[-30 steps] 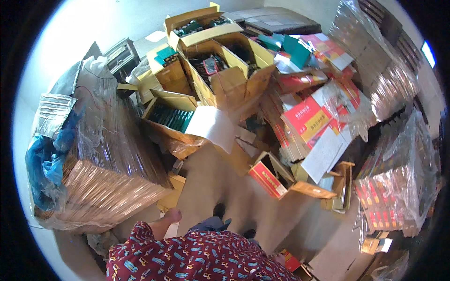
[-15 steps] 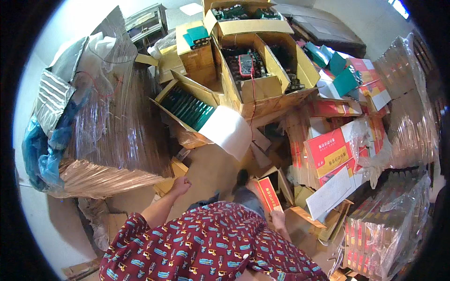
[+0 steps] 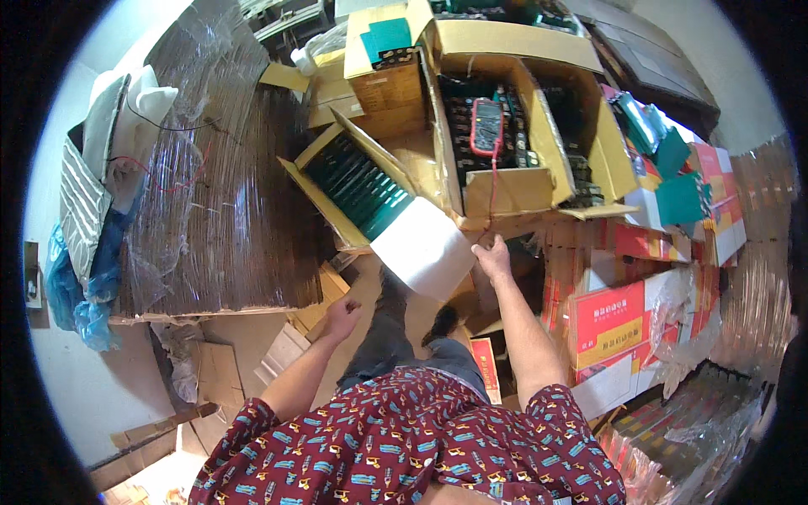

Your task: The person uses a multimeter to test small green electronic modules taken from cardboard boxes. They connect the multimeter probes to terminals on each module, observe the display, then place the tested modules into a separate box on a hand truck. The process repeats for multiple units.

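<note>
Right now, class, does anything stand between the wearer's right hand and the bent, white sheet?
Nothing visible does: the right hand is close beside the right edge of the white sheet; whether they touch is unclear.

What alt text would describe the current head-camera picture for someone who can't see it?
A person's right hand is at the red wire of a handheld meter in an open cardboard box; whether it's gripped is unclear. The left hand hangs beside the left leg. A white sheet covers one end of a carton of green slabs.
</note>
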Tool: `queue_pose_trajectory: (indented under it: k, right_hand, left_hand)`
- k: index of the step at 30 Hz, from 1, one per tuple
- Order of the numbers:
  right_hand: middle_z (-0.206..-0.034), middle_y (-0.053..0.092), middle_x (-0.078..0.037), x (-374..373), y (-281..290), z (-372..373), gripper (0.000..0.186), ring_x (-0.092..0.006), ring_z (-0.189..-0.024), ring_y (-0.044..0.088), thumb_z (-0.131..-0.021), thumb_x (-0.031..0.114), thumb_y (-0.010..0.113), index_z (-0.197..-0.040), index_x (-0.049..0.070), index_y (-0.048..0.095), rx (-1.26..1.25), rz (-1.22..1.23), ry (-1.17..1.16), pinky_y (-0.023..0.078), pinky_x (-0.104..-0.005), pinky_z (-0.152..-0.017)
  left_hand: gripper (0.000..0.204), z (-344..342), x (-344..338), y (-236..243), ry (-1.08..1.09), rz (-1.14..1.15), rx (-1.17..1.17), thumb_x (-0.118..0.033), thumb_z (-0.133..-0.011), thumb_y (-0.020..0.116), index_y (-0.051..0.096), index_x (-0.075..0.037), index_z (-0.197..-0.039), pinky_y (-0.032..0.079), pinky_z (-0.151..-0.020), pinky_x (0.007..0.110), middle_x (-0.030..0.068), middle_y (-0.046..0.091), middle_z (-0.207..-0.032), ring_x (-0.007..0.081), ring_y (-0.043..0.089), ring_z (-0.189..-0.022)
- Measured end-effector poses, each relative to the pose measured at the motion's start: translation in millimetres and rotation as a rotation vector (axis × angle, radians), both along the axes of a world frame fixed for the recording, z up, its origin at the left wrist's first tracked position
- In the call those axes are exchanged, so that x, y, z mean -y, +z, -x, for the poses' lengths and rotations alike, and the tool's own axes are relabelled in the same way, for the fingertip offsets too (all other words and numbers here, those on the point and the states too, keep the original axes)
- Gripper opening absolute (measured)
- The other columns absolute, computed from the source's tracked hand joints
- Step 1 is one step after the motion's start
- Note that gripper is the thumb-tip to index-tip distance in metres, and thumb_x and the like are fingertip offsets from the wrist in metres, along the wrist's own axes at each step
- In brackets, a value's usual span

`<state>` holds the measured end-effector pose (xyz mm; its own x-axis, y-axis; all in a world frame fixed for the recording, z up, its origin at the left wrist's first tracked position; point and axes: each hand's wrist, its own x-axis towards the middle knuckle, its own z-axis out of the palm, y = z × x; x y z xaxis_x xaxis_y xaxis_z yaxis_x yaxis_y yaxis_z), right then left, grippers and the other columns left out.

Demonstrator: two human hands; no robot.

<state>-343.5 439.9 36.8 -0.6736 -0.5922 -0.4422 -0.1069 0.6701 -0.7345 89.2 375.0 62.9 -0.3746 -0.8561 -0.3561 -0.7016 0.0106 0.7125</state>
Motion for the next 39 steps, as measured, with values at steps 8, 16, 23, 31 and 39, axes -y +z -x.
queue_pose_trajectory:
  k: [8,16,23,31,39]
  right_hand:
    - [-0.106,0.063,-0.006,9.7,-26.7,-32.2,0.046,-0.0206,-0.091,0.058,-0.084,0.005,0.073,-0.126,-0.005,0.059,0.014,0.241,-0.289,0.049,-0.0364,-0.088]
    - [-0.101,0.068,-0.004,-88.7,-19.6,-100.5,0.02,-0.0123,-0.084,0.063,-0.092,0.006,0.068,-0.11,-0.002,0.071,0.293,-0.033,-0.535,0.053,-0.029,-0.068]
    - [-0.1,0.07,-0.007,-70.3,-20.1,-149.5,0.019,-0.0166,-0.085,0.07,-0.097,0.008,0.068,-0.111,-0.004,0.069,0.402,-0.138,-0.469,0.06,-0.0313,-0.076]
    - [-0.111,0.072,-0.012,56.7,-0.3,-138.4,0.03,-0.016,-0.097,0.07,-0.099,0.01,0.068,-0.124,-0.006,0.065,0.561,-0.054,-0.267,0.057,-0.0294,-0.083]
    - [-0.125,0.07,-0.014,129.1,9.1,-135.8,0.051,-0.021,-0.114,0.066,-0.089,0.009,0.078,-0.134,-0.005,0.059,0.425,0.092,-0.163,0.051,-0.0358,-0.102]
  left_hand:
    - [0.044,114.3,141.0,-72.0,-0.132,0.086,0.052,-0.019,-0.09,0.072,0.062,-0.003,-0.129,0.05,-0.102,0.044,0.0204,0.066,-0.123,0.0363,0.062,-0.117]
    - [0.057,202.0,243.6,-170.0,-0.3,-0.021,0.391,-0.019,-0.085,0.078,0.051,-0.004,-0.133,0.051,-0.104,0.049,0.021,0.054,-0.133,0.0396,0.053,-0.127]
    - [0.048,210.6,234.0,-205.9,-0.369,-0.004,0.471,-0.022,-0.086,0.08,0.054,-0.004,-0.121,0.057,-0.092,0.047,0.0173,0.062,-0.117,0.0368,0.065,-0.112]
    - [0.037,216.1,252.6,-221.6,-0.45,-0.191,0.488,-0.03,-0.088,0.075,0.066,-0.003,-0.111,0.055,-0.095,0.05,0.023,0.072,-0.114,0.0393,0.068,-0.112]
    - [0.043,166.9,304.7,-122.8,-0.452,-0.192,0.246,-0.037,-0.077,0.079,0.069,0.002,-0.095,0.056,-0.085,0.048,0.0234,0.073,-0.099,0.0424,0.069,-0.095]
